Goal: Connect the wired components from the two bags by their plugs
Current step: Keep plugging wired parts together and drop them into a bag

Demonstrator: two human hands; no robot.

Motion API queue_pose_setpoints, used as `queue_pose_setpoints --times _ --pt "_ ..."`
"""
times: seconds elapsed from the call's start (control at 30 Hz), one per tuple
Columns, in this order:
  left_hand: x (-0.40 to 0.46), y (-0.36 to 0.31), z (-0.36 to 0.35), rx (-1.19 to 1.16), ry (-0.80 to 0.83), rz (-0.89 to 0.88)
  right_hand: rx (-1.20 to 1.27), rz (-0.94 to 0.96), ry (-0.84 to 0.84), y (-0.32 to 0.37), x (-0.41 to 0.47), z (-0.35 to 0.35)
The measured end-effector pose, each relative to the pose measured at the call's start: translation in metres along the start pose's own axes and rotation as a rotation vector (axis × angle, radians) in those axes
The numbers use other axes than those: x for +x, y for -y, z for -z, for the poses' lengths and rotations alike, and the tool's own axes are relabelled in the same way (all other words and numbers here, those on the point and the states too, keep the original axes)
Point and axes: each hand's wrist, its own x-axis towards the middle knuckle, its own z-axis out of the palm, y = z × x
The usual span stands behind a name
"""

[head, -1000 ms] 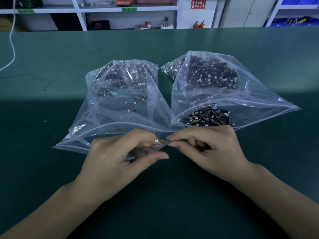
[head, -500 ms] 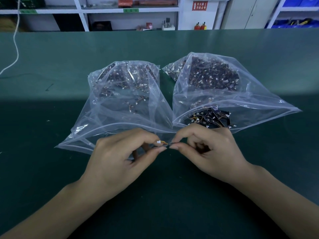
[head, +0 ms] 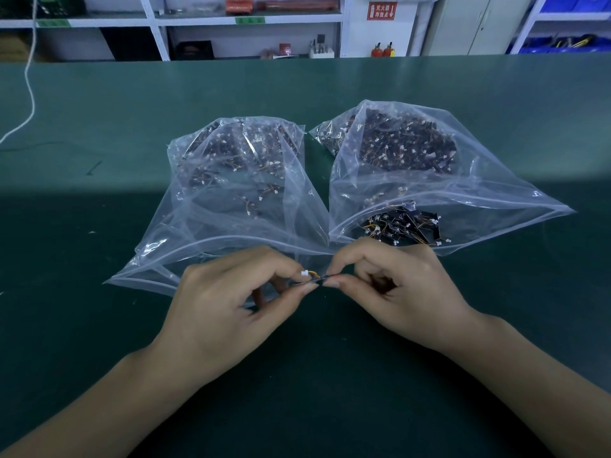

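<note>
Near desk's front edge, before two open bags: left hand and right hand, fingers pinched on wired component — white plug now more exposed; mating apparently unfinished.

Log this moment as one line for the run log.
left hand: pinches white plug | right hand: pinches wired component | plugs: not visibly joined | two bags: open, behind hands

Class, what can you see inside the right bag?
The right bag holds a heap of small dark wired components with white plugs. Those buried under the heap cannot be seen.
</note>
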Motion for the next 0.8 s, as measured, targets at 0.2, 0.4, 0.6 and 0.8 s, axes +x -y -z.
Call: queue_pose_setpoints --times 0.2,0.4,0.6,0.8 --pt "-0.001 -0.001 0.001 0.009 0.039 0.019 -0.003 -0.015 0.039 0.000 -0.001 0.000" --pt "0.002 -0.006 0.003 0.098 0.086 0.119 -0.106 -0.038 0.079 -0.011 0.000 0.009" --pt "0.005 0.000 0.007 0.236 0.174 0.187 -0.197 -0.146 0.027 -0.037 0.002 0.032" --pt "0.003 0.008 0.006 0.273 0.197 0.228 -0.469 -0.254 -0.193 -0.052 0.003 0.050"
